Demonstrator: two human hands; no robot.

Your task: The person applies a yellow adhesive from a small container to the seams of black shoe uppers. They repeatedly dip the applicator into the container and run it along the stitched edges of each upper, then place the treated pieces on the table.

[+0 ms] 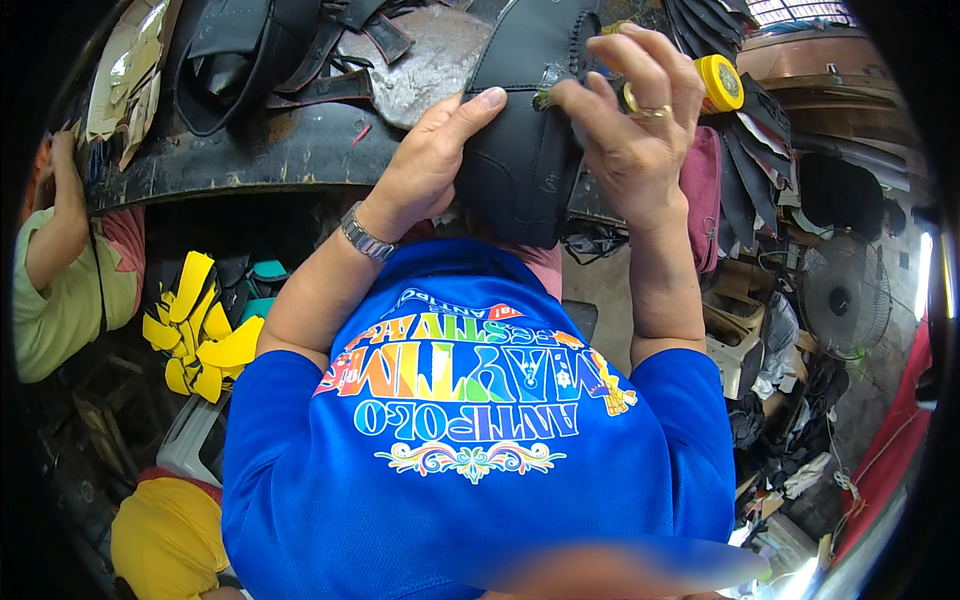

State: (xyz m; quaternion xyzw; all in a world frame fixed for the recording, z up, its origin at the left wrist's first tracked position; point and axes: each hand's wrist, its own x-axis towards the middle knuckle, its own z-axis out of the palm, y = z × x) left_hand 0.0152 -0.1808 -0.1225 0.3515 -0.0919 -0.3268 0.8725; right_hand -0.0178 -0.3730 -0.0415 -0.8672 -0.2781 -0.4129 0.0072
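Head view: a person in a blue printed shirt works a piece of black material at the edge of a dark tabletop.
Black piece: the black shaped piece (525, 150), curved and stitched along one edge, hangs over the near edge of the tabletop (260, 150), held between both hands in the upper middle of the picture.
Left hand: the left hand (435, 150) closes on the piece's left edge, thumb pressed flat on its top face, the other fingers hidden beneath it; a metal wristwatch (365, 238) sits on the wrist.
Right hand: the right hand (630, 120) lies on the piece's right side, fingers bent, thumb and forefinger pinching at a small spot near the upper edge; what is pinched there is too small to tell. A gold ring (652, 112) shows on one finger.
Just beside: a yellow round container (720, 82) sits right behind the right hand.
Tabletop: black straps and cut pieces (290, 50) lie heaped at its far left, with a worn grey slab (430, 65) beside them.
Right side: dark cut sheets (750, 170) hang stacked, and an electric fan (840, 295) stands lower down.
Left side: yellow sole-shaped cutouts (200, 330) are piled below the tabletop; another person in a green shirt (60, 290) sits at the far left with an arm raised to the tabletop.
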